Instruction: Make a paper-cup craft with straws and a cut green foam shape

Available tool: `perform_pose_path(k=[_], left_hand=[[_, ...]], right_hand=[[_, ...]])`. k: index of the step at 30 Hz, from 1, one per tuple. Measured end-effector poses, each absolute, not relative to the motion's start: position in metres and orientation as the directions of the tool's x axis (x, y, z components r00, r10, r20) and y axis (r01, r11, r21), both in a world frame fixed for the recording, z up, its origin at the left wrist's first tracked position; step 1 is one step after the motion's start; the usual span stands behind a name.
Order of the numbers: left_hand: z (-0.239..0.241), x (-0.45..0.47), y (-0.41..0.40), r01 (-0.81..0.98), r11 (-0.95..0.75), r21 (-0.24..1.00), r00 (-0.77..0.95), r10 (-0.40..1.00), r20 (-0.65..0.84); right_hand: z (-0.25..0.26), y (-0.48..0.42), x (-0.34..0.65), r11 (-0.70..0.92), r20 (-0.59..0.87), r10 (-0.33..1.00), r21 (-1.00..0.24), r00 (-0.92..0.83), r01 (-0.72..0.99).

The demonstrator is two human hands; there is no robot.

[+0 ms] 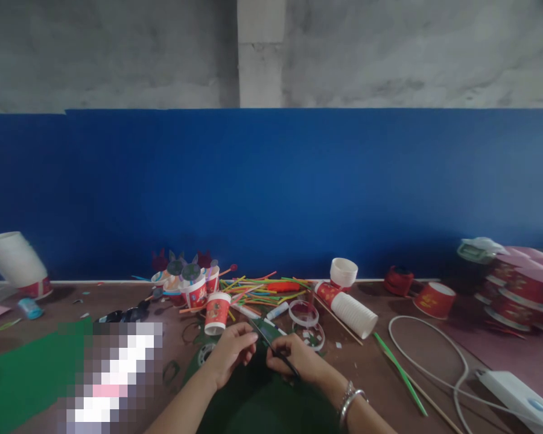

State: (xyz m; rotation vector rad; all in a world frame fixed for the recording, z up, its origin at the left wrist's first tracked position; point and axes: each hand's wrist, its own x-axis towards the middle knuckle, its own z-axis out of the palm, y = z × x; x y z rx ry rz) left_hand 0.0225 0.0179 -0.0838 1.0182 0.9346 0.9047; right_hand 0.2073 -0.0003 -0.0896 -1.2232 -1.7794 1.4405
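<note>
My left hand is closed in a pinch on the edge of a dark green sheet lying on the brown table. My right hand is closed on dark scissors, whose blades point up and left toward the left fingertips. A bangle circles my right wrist. An upside-down red paper cup stands just beyond my left hand. Two clear plastic rings lie just past my right hand.
Coloured sticks lie heaped near the blue wall. Decorated cups stand at their left; a lying stack of white cups at their right. Red bowls, a white cable, a power strip and green sheets surround.
</note>
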Motion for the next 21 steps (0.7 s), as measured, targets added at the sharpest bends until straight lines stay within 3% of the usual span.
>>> perform_pose_path(k=[21], left_hand=[[-0.094,0.008,0.028,0.022,0.337,0.941,0.435,0.844,-0.312]], right_hand=[[-0.087,0.001,0.217,-0.027,-0.208,0.805,-0.949,-0.556,0.316]])
